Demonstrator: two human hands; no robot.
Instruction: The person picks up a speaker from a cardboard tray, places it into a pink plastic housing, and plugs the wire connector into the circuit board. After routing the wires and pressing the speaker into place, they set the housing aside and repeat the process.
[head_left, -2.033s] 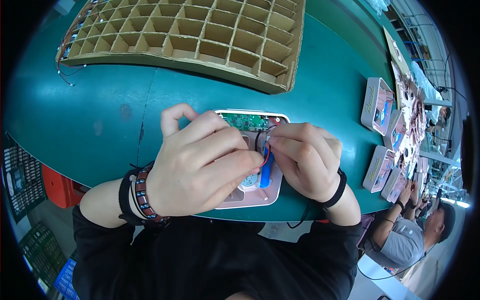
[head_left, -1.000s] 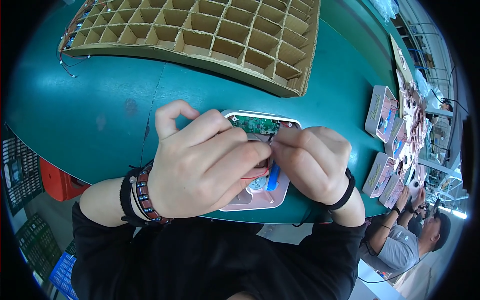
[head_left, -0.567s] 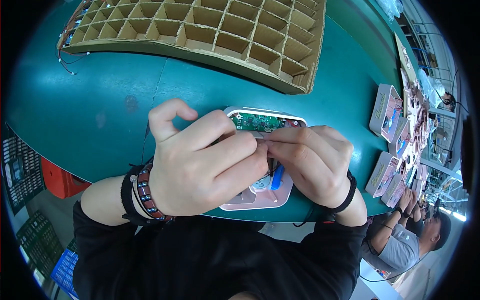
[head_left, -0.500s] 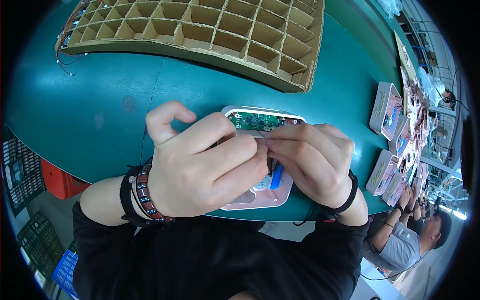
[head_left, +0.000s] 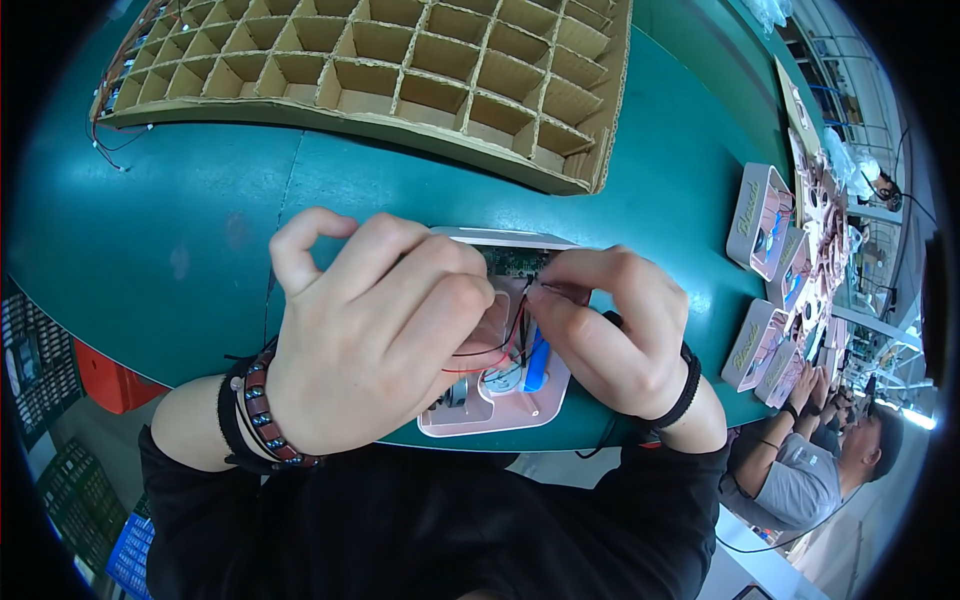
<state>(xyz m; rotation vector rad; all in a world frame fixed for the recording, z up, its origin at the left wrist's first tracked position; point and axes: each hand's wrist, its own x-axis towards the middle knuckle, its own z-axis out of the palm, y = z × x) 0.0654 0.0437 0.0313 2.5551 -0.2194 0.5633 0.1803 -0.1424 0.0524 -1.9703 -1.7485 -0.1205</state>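
A pink casing (head_left: pixel 545 410) lies before me at the table's near edge, its open side up. Inside it are a green circuit board (head_left: pixel 514 261), red and black wires (head_left: pixel 487 362), a blue block (head_left: pixel 538 362) and a round silvery part (head_left: pixel 501 380). My left hand (head_left: pixel 375 330) covers the casing's left side, its fingers curled in and their tips hidden, its index finger crooked up. Beside the circuit board, my right hand (head_left: pixel 625 335) pinches thin dark wires between thumb and forefinger. The wire ends are too small to make out.
A cardboard divider box (head_left: pixel 440 95) spans the far side of the green table (head_left: pixel 190 210). Several similar pink casings (head_left: pixel 757 225) stand at the right. A person in grey (head_left: pixel 805 480) works beyond them. Crates (head_left: pixel 75 480) and a red bin (head_left: pixel 108 378) sit lower left.
My hands have drawn apart, the left one shifting left, uncovering the wires and more of the casing's inside. My right fingers remain pinched near the board. The whole view has shifted slightly.
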